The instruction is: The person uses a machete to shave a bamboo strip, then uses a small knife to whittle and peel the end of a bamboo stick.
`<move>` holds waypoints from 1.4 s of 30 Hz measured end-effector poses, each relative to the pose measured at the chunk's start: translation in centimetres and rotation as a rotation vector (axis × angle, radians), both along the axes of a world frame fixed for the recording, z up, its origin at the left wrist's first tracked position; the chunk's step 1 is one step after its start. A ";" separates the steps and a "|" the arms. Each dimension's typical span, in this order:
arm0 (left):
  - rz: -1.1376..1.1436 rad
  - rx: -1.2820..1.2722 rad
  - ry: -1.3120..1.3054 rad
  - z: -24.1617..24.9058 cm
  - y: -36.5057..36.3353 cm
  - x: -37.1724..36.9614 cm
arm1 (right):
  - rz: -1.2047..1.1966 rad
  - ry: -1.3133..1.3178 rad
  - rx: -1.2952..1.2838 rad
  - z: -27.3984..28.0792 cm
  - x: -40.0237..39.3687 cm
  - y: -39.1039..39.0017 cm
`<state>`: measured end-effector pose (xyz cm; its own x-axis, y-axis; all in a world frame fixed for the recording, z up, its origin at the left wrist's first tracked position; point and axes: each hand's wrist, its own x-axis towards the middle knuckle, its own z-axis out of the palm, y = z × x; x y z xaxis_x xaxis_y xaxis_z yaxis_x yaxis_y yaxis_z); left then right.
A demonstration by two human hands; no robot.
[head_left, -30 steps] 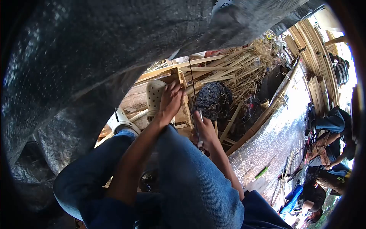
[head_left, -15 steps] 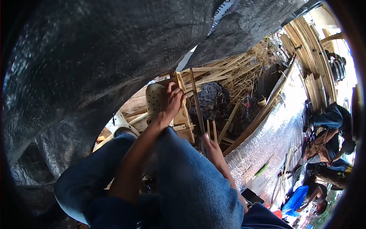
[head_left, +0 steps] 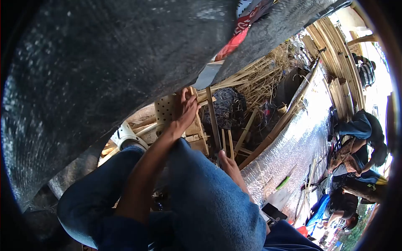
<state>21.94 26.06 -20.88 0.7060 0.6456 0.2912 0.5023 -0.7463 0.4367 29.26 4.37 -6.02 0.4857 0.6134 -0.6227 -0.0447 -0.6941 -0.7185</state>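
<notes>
My left hand (head_left: pixel 186 108) reaches past my knee with its fingers curled over a pale wooden piece (head_left: pixel 207 101) at the edge of a wooden board (head_left: pixel 196 125). A beige clog (head_left: pixel 164 109) on my foot is beside that hand. Lower right, my right hand (head_left: pixel 228 165) is closed around the near end of a long narrow blade (head_left: pixel 213 119). The blade points away from me, between the board and a dark patterned cloth bundle (head_left: pixel 226 106). My jeans partly hide the right hand, and its inner fingers are out of sight.
A black tarp (head_left: pixel 104 62) hangs close overhead. Wood strips and shavings (head_left: pixel 264 81) lie beyond my hands. Silvery foil sheeting (head_left: pixel 289 146) slopes on the right, with a phone-like dark object (head_left: pixel 274 212) near my arm. Other people (head_left: pixel 360 138) sit at far right.
The tarp has dropped lower in view, and a red strip on it now shows. My right hand, blurred before, is sharper and slightly shifted. The left hand stays at the board's edge.
</notes>
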 end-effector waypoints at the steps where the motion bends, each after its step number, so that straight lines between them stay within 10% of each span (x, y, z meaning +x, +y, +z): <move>1: 0.032 -0.026 -0.005 0.0 -0.3 0.2 | 0.029 0.071 -0.044 -0.9 0.8 0.7; 9: 0.015 -0.013 0.171 2.0 -0.3 -0.5 | 0.017 0.312 -0.040 -3.8 4.8 14.1; 14: 0.032 0.215 -0.008 1.1 -0.6 -0.6 | -0.044 0.355 -0.120 -1.2 4.0 9.5; 17: 0.013 0.056 0.312 2.4 -0.6 -0.5 | 0.045 0.274 -0.179 0.4 2.8 3.4; 19: 0.032 -0.004 0.340 2.6 -1.1 -0.4 | 0.250 -0.075 -0.083 -0.5 2.1 0.3; 28: -0.027 -0.065 0.313 2.7 -0.7 -1.0 | 0.077 0.205 -0.087 -3.8 3.9 14.2; 35: -0.006 -0.089 0.395 2.3 -1.5 -0.3 | 0.145 -0.085 -0.136 3.7 0.2 -0.1; 42: 0.039 -0.137 0.429 5.1 -0.8 -0.6 | 0.059 0.153 -0.129 -0.8 1.6 10.7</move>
<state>21.33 25.31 -15.81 0.7182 0.6866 -0.1130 0.6865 -0.6726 0.2763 30.89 15.07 -6.80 0.3449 0.5483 -0.7619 -0.1025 -0.7848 -0.6112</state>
